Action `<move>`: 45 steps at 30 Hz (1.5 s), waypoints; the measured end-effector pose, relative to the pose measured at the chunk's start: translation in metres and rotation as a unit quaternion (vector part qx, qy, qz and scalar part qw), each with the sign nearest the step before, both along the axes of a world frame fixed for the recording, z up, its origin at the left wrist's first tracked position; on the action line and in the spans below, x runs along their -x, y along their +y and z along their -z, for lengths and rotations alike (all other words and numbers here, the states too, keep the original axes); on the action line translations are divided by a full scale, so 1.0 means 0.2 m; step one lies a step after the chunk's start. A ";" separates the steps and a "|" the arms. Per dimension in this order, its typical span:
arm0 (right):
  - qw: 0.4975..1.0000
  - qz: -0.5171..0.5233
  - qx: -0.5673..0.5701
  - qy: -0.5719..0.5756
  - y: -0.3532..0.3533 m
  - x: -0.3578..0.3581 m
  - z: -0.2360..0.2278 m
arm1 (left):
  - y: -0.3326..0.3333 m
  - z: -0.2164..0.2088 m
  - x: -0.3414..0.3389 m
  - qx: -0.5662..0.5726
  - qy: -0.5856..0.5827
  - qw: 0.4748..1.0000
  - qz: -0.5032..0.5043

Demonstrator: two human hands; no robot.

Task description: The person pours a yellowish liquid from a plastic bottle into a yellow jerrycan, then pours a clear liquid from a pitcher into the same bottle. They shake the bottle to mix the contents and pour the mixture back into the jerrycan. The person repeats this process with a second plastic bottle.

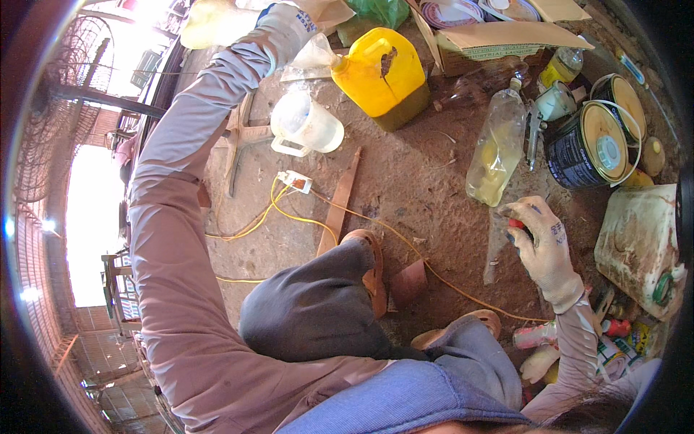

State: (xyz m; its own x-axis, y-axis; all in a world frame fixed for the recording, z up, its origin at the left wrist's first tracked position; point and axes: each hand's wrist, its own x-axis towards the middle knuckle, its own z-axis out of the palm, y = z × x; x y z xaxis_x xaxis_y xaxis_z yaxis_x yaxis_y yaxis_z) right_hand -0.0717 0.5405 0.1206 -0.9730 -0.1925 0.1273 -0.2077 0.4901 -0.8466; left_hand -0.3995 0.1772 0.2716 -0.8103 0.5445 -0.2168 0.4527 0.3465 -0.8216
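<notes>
My right hand [543, 249], in a pale work glove, is closed with a small red cap-like piece [516, 223] at its fingertips. Just beyond it is a clear plastic bottle [499, 145] with yellowish liquid. My left arm stretches far forward, and the gloved left hand [285, 30] is at the top edge beside a crumpled translucent sheet [329, 13]; its fingers are hidden. Close to that hand stands a yellow jerrycan [383, 72] with a torn opening in its side and clear plastic [316, 52] at its mouth. A translucent measuring jug [307, 124] is nearer to me.
Paint cans [587, 148], a spray gun [534, 134] and a dirty white jerrycan [636, 242] crowd the right. A cardboard box [491, 47] is at the back. A power strip [295, 181] with yellow cords and a wooden slat [341, 199] lie on the dirt floor.
</notes>
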 end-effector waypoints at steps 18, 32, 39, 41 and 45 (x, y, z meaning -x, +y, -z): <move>0.997 -0.011 -0.040 -0.059 0.00 0.03 0.04 | -0.05 -0.06 0.18 0.023 -0.044 0.998 -0.028; 0.998 -0.020 -0.035 -0.050 -0.01 0.04 0.07 | -0.60 0.06 0.08 -0.194 -0.037 0.972 -0.127; 0.999 -0.028 -0.038 -0.016 -0.04 0.07 0.07 | -0.35 0.03 -0.02 -0.005 0.128 0.986 0.102; 0.998 -0.019 -0.050 -0.033 -0.04 0.06 0.07 | -0.30 0.09 0.03 0.036 0.146 0.979 0.141; 0.997 -0.027 -0.065 -0.027 -0.02 0.05 0.09 | -0.24 0.13 0.06 0.032 0.151 0.957 0.247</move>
